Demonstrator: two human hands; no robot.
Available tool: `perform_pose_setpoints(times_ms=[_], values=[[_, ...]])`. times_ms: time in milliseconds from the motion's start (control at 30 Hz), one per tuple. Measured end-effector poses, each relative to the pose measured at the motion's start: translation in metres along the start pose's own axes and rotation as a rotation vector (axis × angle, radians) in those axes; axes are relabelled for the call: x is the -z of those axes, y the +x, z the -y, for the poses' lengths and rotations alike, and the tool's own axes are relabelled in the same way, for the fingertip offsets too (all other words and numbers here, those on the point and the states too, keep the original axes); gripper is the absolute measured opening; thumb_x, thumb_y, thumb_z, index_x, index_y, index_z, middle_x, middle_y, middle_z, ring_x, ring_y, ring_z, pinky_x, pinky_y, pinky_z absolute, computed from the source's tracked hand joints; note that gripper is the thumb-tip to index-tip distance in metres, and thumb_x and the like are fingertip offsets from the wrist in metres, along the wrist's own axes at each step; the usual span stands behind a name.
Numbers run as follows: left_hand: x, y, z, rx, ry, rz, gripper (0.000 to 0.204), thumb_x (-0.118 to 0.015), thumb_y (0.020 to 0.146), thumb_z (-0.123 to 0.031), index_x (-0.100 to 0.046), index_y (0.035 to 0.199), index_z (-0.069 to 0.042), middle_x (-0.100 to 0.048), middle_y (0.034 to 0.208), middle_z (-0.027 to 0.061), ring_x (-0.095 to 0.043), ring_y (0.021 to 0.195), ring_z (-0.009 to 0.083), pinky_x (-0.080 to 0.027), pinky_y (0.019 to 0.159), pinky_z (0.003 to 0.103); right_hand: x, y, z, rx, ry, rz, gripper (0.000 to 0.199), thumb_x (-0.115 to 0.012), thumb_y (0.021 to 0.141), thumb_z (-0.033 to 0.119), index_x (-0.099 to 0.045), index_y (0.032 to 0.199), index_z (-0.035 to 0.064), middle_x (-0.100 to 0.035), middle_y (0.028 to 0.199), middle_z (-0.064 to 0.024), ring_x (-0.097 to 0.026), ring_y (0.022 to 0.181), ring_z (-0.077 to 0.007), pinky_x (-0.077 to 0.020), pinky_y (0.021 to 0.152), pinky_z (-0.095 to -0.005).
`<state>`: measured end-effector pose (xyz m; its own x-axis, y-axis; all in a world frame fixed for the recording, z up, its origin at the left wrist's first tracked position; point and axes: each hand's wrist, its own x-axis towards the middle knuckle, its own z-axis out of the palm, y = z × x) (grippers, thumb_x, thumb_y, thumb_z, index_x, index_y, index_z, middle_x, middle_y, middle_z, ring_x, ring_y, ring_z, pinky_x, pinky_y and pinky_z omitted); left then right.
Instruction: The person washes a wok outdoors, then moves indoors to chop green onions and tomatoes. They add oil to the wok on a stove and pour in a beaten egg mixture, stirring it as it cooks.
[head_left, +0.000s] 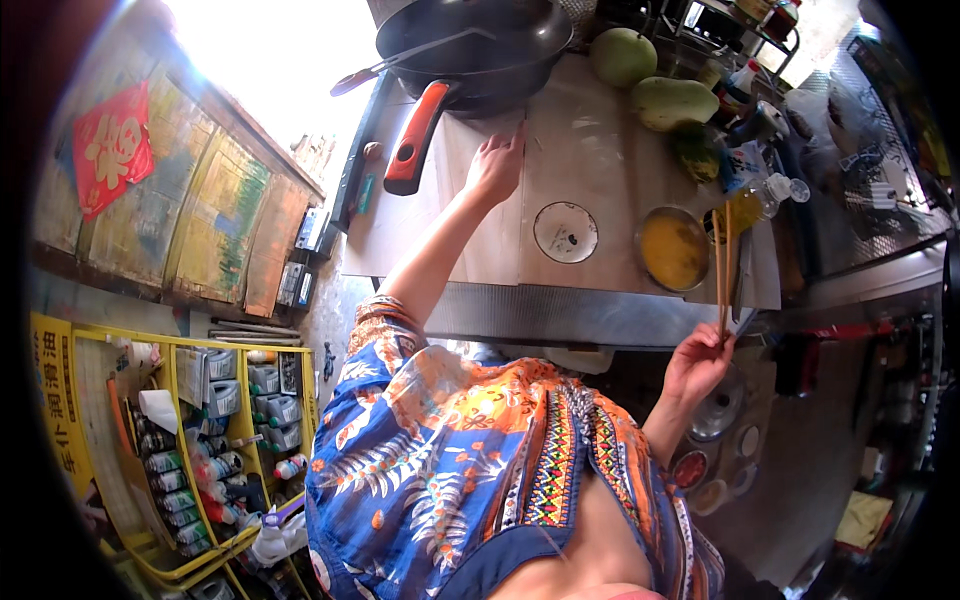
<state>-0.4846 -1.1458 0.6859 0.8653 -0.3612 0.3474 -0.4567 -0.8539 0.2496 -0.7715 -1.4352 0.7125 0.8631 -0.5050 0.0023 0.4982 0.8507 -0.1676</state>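
Note:
My left hand (494, 170) rests on the tabletop just below the wok (490, 75), its index finger stretched out and the other fingers partly bent. I see nothing in it. Beside it, the wok's orange and black handle (417, 138) points toward me. A long-handled utensil (354, 80) lies across the wok. My right hand (697, 365) is closed on a pair of chopsticks (724, 265), held upright at the table's front edge. Their tips stand by a metal bowl (641, 258) of yellow liquid like beaten egg. A small white patterned dish (566, 232) sits between my hands.
A round green melon (622, 57), a pale oblong gourd (675, 103) and a dark green squash (695, 150) lie at the back right. A bottle of yellow oil (745, 207) stands by the bowl. Yellow shelves (175, 385) with bottles are at left. Lidded containers (715, 410) sit below right.

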Motion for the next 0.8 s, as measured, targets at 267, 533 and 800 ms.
perform_pose_setpoints(times_ms=[267, 533, 800], values=[[0.033, -0.055, -0.025, -0.198, 0.237, 0.008, 0.061, -0.05, 0.078, -0.002, -0.036, 0.137, -0.003, -0.064, 0.092, 0.011, -0.054, 0.104, 0.0284, -0.038, 0.097, 0.036, 0.013, 0.003, 0.012, -0.021, -0.028, -0.065, 0.016, -0.052, 0.093, 0.014, -0.055, 0.088, -0.0011, -0.05, 0.079, -0.005, -0.048, 0.069, -0.0124, -0.0513, 0.063, -0.0202], [0.061, -0.133, -0.063, 0.059, 0.002, -0.146, 0.054, -0.052, 0.079, 0.001, -0.044, 0.132, -0.007, -0.061, 0.093, 0.011, -0.055, 0.096, 0.028, -0.043, 0.087, 0.038, 0.026, 0.01, 0.024, -0.063, -0.011, -0.066, 0.017, -0.051, 0.094, 0.014, -0.053, 0.086, -0.0008, -0.049, 0.077, -0.005, -0.048, 0.068, -0.0123, -0.05, 0.062, -0.0202], [0.074, -0.178, -0.112, 0.303, -0.252, -0.24, 0.046, -0.068, 0.076, -0.004, -0.054, 0.119, -0.007, -0.056, 0.079, 0.006, -0.056, 0.081, 0.0208, -0.046, 0.072, 0.035, 0.033, 0.005, 0.049, -0.082, 0.054, -0.099, 0.017, -0.051, 0.094, 0.013, -0.053, 0.086, -0.0014, -0.049, 0.077, -0.0051, -0.048, 0.068, -0.0128, -0.0491, 0.061, -0.0208]])
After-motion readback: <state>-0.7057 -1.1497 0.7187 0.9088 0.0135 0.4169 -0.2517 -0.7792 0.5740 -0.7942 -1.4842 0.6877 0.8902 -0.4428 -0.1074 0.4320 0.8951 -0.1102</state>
